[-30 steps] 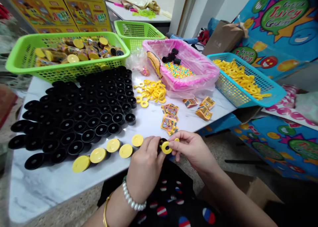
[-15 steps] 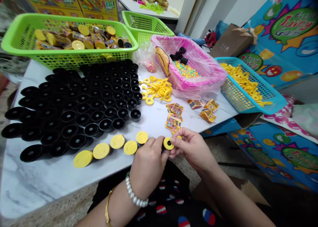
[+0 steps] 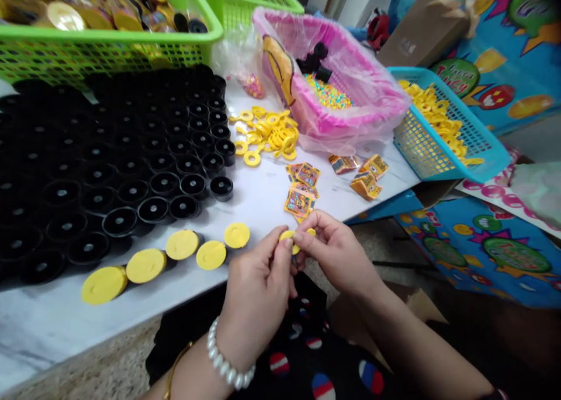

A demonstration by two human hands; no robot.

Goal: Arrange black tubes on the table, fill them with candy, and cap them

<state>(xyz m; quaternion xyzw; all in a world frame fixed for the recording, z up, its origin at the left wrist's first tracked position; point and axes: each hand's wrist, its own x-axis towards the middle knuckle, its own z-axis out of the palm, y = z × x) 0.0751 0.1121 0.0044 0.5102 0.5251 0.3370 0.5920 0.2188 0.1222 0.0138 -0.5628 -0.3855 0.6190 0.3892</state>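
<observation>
My left hand (image 3: 258, 289), with a pearl bracelet on the wrist, and my right hand (image 3: 337, 251) pinch a yellow ring (image 3: 289, 238) between their fingertips above the table's front edge. The fingers hide most of the ring, and anything behind it. To the left of my left hand lies a row of several yellow-capped black cylinders (image 3: 182, 244). Behind them stand many uncapped black cylinders (image 3: 153, 209) in a dense block. A loose pile of yellow rings (image 3: 267, 134) lies farther back.
A white marble table (image 3: 52, 324) holds everything. Printed sachets (image 3: 302, 190) lie near my hands. Behind stand a green basket of capped containers (image 3: 109, 52), a pink plastic-lined tray of coloured beads (image 3: 346, 79), and a blue basket of yellow rings (image 3: 451, 166).
My hands have risen slightly and drawn closer, and the black cylinder seen earlier at the ring is now hidden. The whole scene has shifted up and left in view as my head moved.
</observation>
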